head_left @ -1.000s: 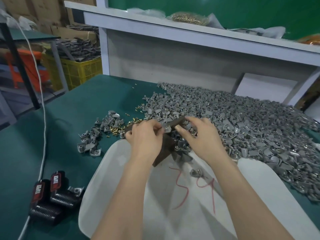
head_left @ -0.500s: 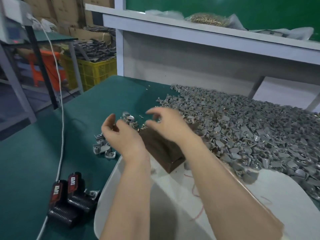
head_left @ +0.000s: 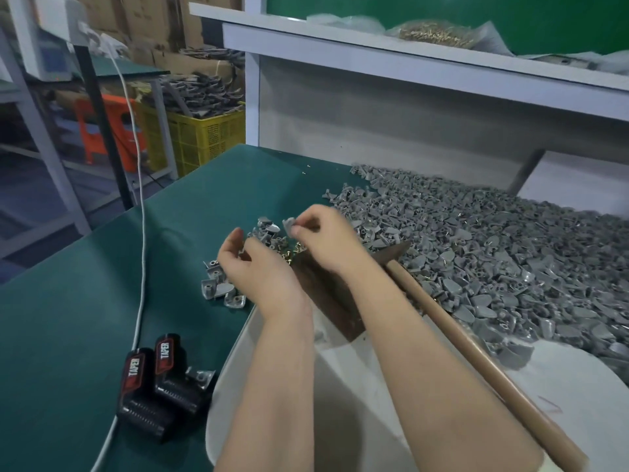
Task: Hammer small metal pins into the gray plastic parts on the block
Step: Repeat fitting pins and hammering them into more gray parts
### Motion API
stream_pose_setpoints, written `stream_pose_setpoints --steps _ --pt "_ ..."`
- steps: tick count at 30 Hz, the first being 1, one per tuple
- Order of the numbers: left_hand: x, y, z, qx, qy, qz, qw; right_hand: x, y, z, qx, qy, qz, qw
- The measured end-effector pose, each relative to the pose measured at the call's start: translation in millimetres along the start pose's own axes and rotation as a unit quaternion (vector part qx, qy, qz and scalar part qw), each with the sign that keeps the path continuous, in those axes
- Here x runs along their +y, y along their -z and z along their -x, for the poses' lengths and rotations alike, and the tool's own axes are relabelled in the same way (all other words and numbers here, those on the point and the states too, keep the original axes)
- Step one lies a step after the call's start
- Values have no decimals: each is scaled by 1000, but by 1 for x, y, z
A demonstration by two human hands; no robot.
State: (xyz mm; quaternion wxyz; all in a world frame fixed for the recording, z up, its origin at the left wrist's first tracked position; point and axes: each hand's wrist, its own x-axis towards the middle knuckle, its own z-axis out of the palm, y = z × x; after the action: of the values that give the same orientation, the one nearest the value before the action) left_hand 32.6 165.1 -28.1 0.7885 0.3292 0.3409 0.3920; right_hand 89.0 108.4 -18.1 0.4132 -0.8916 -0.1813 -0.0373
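Gray plastic part is pinched between the thumb and forefinger of the right hand. It is held up just above the scatter of brass pins and just beyond the far end of the dark brown block, not yet on it. The left hand hovers beside it over the small heap of gray parts, fingers curled in toward the thumb; whether a pin is caught between them I cannot tell. The hammer lies with no hand on it. Its wooden handle slants across the white tray, and its head lies at the edge of the large pile of gray parts, just beside the right wrist. By my reading the step in hand is loading: choosing a part and a pin before any striking. The next move likely calls for seating the part on the block's top face and standing a pin in its hole with the left fingers. The right hand would then be free to take up the hammer handle. The part looks small and light, so the pinch probably has to turn it hole-up before setting it down, and the pin will want steadying until the first tap.
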Motion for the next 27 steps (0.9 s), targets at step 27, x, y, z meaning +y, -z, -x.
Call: stream_pose_setpoints --steps 27 --pt "3 1 -7 18 10 38 999 10 -6 -6 -31 17 203 979"
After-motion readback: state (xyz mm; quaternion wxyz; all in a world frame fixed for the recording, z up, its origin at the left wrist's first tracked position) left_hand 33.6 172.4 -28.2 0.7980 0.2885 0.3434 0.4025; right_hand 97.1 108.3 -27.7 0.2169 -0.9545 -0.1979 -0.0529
